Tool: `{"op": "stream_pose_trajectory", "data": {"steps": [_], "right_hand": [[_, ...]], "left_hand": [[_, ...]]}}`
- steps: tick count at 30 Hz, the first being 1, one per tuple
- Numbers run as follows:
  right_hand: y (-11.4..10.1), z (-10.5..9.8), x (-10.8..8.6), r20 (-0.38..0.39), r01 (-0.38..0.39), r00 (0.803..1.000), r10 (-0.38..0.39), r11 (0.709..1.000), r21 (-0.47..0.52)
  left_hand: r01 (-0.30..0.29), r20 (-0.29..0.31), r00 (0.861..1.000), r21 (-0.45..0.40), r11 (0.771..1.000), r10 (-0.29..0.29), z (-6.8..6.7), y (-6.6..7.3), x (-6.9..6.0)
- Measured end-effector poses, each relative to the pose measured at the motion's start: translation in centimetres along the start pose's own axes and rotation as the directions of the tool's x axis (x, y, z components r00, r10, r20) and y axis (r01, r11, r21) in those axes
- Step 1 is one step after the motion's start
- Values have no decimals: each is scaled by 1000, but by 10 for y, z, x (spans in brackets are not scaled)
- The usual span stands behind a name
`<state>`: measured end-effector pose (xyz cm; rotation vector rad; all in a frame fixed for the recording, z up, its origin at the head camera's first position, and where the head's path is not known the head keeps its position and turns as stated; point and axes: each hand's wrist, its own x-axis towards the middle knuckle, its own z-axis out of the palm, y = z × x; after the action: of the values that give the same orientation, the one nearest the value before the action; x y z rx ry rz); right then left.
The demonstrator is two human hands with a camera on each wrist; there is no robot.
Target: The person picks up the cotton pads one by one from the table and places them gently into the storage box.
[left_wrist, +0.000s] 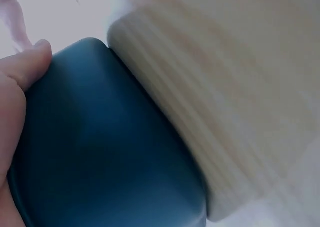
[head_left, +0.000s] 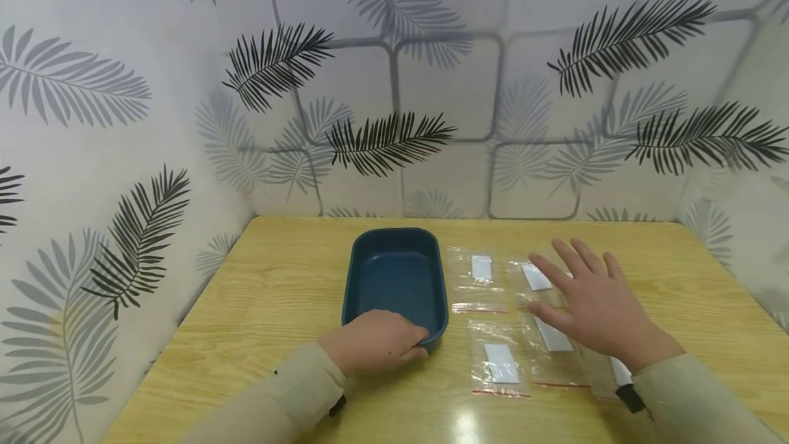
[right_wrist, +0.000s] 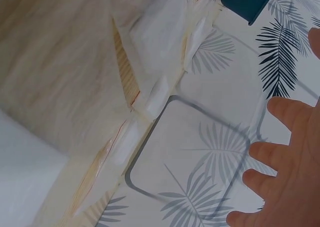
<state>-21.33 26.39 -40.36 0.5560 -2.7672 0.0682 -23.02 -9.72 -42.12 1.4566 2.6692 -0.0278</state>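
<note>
Leaf-patterned pale walls (head_left: 444, 183) around a yellow wood-grain table (head_left: 271, 293)

Our left hand (head_left: 376, 341) grips the near rim of a dark-blue rectangular tray with rounded corners (head_left: 397, 279). It stands left of several clear plastic bags with red seal lines (head_left: 501, 334), which hold flat white pieces (head_left: 482, 268). Our right hand (head_left: 592, 307) spreads its fingers wide above the bags, gripping nothing we can see. Since every bag we make out lies outside the tray, we judge the laying-out largely done; what remains we cannot tell.

From afar I see the left hand (head_left: 374, 342) and right hand (head_left: 598, 303) bare, pale beige sleeves (head_left: 696, 396), small black pieces (head_left: 630, 399) at the cuffs.
</note>
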Motion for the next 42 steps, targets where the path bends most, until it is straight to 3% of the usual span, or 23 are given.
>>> {"op": "stream_pose_trajectory", "data": {"steps": [5, 11, 13, 15, 17, 18, 20, 23, 25, 27, 28, 31, 32, 34, 38, 40, 42], "right_hand": [[-1, -2, 0, 4, 2, 1000, -2, 1000, -4], [-1, -2, 0, 13, 0, 1000, 0, 1000, -11], [-1, -1, -1, 16, 0, 1000, 0, 1000, -13], [0, -1, -1, 14, -2, 1000, 2, 1000, -14], [1, 0, 0, 13, -4, 1000, 4, 1000, -12], [1, 0, 0, 10, -4, 1000, 4, 1000, -11], [1, 0, 0, 11, -4, 1000, 4, 1000, -7], [0, 0, -1, 16, 4, 1000, -4, 1000, 6], [-2, 0, -2, 21, 11, 1000, -11, 1000, 14], [-3, -1, -2, 23, 17, 1000, -18, 1000, 24], [-5, -1, -3, 25, 19, 999, -20, 999, 31], [-8, 0, -2, 28, 24, 999, -25, 999, 43], [-9, 0, -2, 29, 27, 999, -28, 999, 47], [-12, 0, -1, 27, 39, 999, -41, 998, 56], [-17, 1, 0, 23, 81, 996, -83, 993, 83], [-19, 3, 1, 22, 103, 994, -106, 989, 105], [-22, 5, 2, 28, 121, 992, -126, 984, 128]], "left_hand": [[-16, 3, 1000, 36, 999, 16, -1, 19, 8], [34, 18, 999, 12, 999, -34, -3, 30, 10], [62, -11, 998, -21, 998, -62, -5, 30, 7], [97, -87, 991, -48, 994, -101, -7, 26, 5], [150, -203, 965, -76, 986, -163, -12, 18, 2], [187, -265, 942, -91, 978, -205, -14, 12, 0], [278, -369, 877, -133, 951, -308, -17, -2, -2], [440, -430, 750, -245, 864, -503, -19, -25, -6], [518, -390, 679, -345, 783, -622, -17, -38, -10], [555, -319, 634, -448, 701, -705, -11, -49, -14], [553, -268, 626, -510, 659, -732, -8, -54, -16], [492, -127, 640, -690, 531, -758, 0, -66, -20], [454, -91, 654, -747, 486, -751, 3, -69, -21], [363, -25, 685, -855, 371, -728, 8, -72, -23], [210, 23, 721, -960, 187, -692, 18, -77, -26], [172, 27, 726, -975, 143, -688, 21, -79, -27], [163, 24, 729, -977, 138, -685, 25, -80, -28]]}}
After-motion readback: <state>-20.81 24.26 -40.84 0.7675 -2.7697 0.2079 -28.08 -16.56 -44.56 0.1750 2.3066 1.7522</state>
